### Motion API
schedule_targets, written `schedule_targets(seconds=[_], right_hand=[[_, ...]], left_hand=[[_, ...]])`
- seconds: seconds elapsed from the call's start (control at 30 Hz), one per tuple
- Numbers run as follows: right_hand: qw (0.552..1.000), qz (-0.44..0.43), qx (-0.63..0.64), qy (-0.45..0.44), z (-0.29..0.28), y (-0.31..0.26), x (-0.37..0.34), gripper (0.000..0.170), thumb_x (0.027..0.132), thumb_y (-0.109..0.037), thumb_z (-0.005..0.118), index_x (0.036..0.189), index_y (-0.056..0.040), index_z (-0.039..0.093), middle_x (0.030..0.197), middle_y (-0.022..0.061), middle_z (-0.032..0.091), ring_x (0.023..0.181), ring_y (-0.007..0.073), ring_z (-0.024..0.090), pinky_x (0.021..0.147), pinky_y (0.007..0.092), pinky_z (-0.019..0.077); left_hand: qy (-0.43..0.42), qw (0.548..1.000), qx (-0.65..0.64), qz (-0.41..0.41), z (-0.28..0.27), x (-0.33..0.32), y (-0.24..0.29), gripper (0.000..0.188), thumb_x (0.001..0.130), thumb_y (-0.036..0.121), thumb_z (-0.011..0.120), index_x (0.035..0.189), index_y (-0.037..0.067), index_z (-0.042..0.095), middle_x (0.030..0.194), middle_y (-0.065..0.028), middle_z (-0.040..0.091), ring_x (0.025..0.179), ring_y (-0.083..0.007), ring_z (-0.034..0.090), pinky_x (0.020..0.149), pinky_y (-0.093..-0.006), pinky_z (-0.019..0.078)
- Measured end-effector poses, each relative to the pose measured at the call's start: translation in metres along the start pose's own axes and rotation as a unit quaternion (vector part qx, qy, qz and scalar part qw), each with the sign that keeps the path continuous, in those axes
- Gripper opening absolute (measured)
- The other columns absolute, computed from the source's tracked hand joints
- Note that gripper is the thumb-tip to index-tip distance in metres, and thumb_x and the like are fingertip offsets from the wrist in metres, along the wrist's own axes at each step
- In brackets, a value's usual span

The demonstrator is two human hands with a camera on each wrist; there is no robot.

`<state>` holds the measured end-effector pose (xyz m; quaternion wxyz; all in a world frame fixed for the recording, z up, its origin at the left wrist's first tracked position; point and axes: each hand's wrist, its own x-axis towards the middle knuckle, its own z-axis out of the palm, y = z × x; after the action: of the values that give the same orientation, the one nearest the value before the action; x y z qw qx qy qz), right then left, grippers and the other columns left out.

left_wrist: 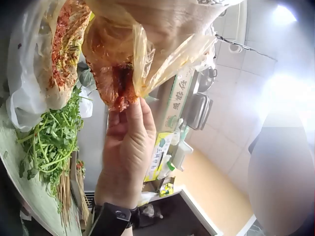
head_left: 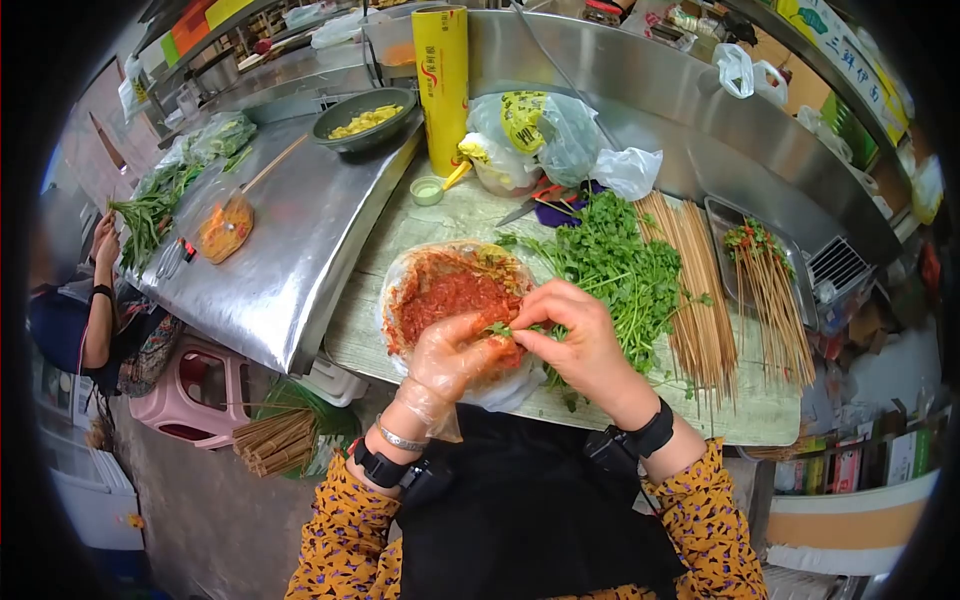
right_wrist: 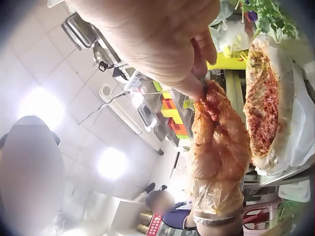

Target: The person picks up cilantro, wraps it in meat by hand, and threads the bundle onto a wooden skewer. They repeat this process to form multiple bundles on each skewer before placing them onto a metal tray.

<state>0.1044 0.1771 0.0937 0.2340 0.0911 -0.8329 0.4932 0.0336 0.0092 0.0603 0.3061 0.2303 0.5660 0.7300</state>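
Observation:
My left hand [head_left: 455, 355] wears a clear plastic glove smeared with red sauce. Its fingers curl round a sprig of cilantro [head_left: 499, 328], and red marinated meat shows at the fingertips in the right wrist view. From the right, my bare right hand [head_left: 575, 330] pinches the same sprig between thumb and fingers; the fingertips of both hands meet there. Just behind the hands sits a plastic-lined bowl [head_left: 392, 300] of red minced-looking meat [head_left: 455, 290]. A leafy heap of cilantro [head_left: 625, 260] lies beyond the right hand.
Bare wooden skewers [head_left: 695, 300] lie right of the cilantro, beside a metal tray [head_left: 722, 225] with filled skewers. Scissors [head_left: 520, 211], a small green cup [head_left: 427, 190] and a yellow film roll [head_left: 441, 90] stand behind. Another person [head_left: 75, 320] works at the steel counter [head_left: 300, 220] on the left.

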Motion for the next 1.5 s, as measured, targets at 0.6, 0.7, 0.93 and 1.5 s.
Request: schedule_targets(seconds=[0.6,0.7,0.93,1.5], right_hand=[[0.780,0.357,-0.504,0.103,-0.222,0.177,-0.069,0.026,0.079,-0.023,0.063,0.081,0.0021,0.066,0.073,0.0185,0.064,0.069,0.0304,0.064,0.066,0.0391,0.0496],[0.744,0.409,-0.506,0.151,-0.197,0.139,-0.057,0.033,0.075,-0.031,0.063,0.073,0.0011,0.066,0.073,0.0217,0.062,0.072,0.0376,0.061,0.069,0.0450,0.0480],[0.807,0.349,-0.467,0.090,-0.149,0.140,-0.062,0.026,0.075,-0.022,0.063,0.093,-0.0026,0.065,0.073,0.0167,0.063,0.069,0.0364,0.059,0.064,0.0444,0.0474],[0.807,0.308,-0.476,0.164,-0.173,0.163,-0.051,0.023,0.078,-0.020,0.058,0.087,0.0001,0.065,0.080,0.0217,0.063,0.077,0.0382,0.060,0.071,0.0441,0.0487]], left_hand=[[0.155,0.970,0.143,0.120,-0.008,0.023,-0.039,0.020,0.075,-0.007,0.056,0.093,-0.004,0.065,0.090,-0.0072,0.065,0.080,-0.0146,0.061,0.072,-0.0265,0.0516],[0.168,0.971,0.121,0.122,-0.008,0.024,-0.043,0.020,0.074,-0.007,0.057,0.092,-0.004,0.064,0.091,-0.0065,0.065,0.081,-0.0145,0.061,0.072,-0.0266,0.0511],[0.168,0.960,0.175,0.143,-0.010,0.028,-0.045,0.020,0.074,-0.006,0.058,0.093,-0.003,0.063,0.091,-0.0065,0.064,0.083,-0.0150,0.060,0.074,-0.0273,0.0495],[0.169,0.963,0.167,0.130,-0.011,0.028,-0.045,0.020,0.071,-0.004,0.058,0.090,-0.003,0.066,0.087,-0.0063,0.065,0.079,-0.0151,0.060,0.072,-0.0277,0.0502]])
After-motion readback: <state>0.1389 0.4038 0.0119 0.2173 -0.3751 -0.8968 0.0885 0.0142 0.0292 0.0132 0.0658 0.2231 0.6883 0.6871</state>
